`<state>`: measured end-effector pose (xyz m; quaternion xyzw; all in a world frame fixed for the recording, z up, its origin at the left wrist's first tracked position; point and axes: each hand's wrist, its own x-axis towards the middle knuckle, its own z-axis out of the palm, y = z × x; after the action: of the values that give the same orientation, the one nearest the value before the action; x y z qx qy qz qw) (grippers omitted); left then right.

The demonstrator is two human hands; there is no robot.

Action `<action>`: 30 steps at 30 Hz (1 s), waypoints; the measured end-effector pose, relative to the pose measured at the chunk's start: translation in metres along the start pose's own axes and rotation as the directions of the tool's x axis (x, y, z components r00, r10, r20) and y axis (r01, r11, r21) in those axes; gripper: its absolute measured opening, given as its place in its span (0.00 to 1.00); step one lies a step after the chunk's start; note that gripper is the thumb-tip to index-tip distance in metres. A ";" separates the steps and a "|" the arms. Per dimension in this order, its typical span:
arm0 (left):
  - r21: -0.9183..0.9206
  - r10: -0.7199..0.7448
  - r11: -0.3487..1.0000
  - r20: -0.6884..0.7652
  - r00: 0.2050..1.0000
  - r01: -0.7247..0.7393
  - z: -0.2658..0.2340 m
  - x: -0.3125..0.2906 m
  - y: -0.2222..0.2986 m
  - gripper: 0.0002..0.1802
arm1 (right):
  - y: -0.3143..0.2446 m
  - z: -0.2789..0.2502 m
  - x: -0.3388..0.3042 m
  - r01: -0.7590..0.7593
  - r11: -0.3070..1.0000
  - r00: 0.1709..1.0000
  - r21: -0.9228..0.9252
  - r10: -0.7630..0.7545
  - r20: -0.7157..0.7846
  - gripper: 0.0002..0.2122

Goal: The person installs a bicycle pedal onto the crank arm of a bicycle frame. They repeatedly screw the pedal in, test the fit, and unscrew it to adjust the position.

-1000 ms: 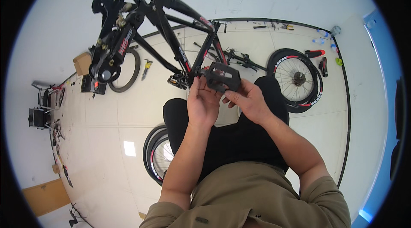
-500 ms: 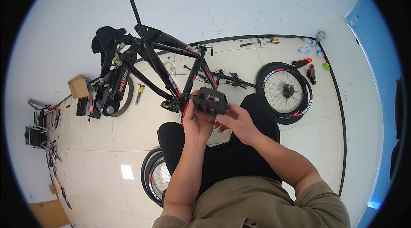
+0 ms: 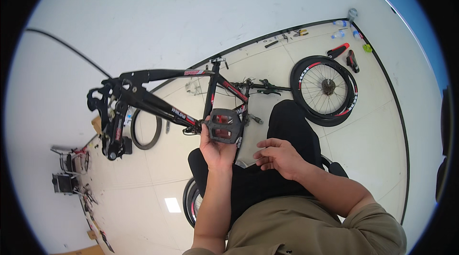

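A black platform pedal (image 3: 224,126) with a cut-out body rests in my left hand (image 3: 217,153), its fingers wrapped under and around the side. My right hand (image 3: 283,158) hovers to the right of the pedal, touching nothing, with the fingers loosely bent and apart. Just behind the pedal stands a black bicycle frame (image 3: 165,107) with red and white markings, its fork end to the left. The pedal hides part of the frame's lower area, so I cannot tell whether its axle touches the frame.
Two stacked wheels (image 3: 297,93) lie to the right, near a black-and-red saddle (image 3: 338,50). Hand tools (image 3: 271,44) and water bottles (image 3: 338,35) line the far wall. A loose tyre (image 3: 134,135) is left of the frame; handlebars (image 3: 267,87) lie behind it.
My right hand has come off the pedal and moved right. The pedal stays in my left hand. The view has shifted, and the frame and its long black cable appear turned leftward.
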<state>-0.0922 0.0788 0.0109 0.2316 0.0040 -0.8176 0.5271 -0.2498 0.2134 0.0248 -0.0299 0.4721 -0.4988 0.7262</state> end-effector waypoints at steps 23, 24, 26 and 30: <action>0.165 0.027 0.986 -0.054 0.998 -0.018 0.013 -0.004 -0.011 0.17 | -0.020 0.026 0.025 0.301 0.949 0.949 -0.096 -0.288 0.127 0.28; 0.189 0.025 0.982 -0.080 0.996 -0.010 0.017 -0.007 -0.011 0.17 | -0.019 0.030 0.027 0.319 0.946 0.938 -0.057 -0.307 0.159 0.28; 0.235 0.023 0.972 -0.134 0.991 0.009 0.023 -0.011 -0.011 0.17 | -0.018 0.035 0.030 0.350 0.936 0.912 0.023 -0.347 0.218 0.26; 0.203 -0.010 0.979 -0.047 0.999 0.019 0.014 -0.010 -0.007 0.17 | -0.014 0.030 0.035 0.329 0.942 0.899 0.067 -0.334 0.282 0.18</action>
<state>-0.1003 0.0869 0.0249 0.3029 -0.0656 -0.8120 0.4945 -0.2365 0.1673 0.0255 -0.1759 0.3442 -0.6094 0.6923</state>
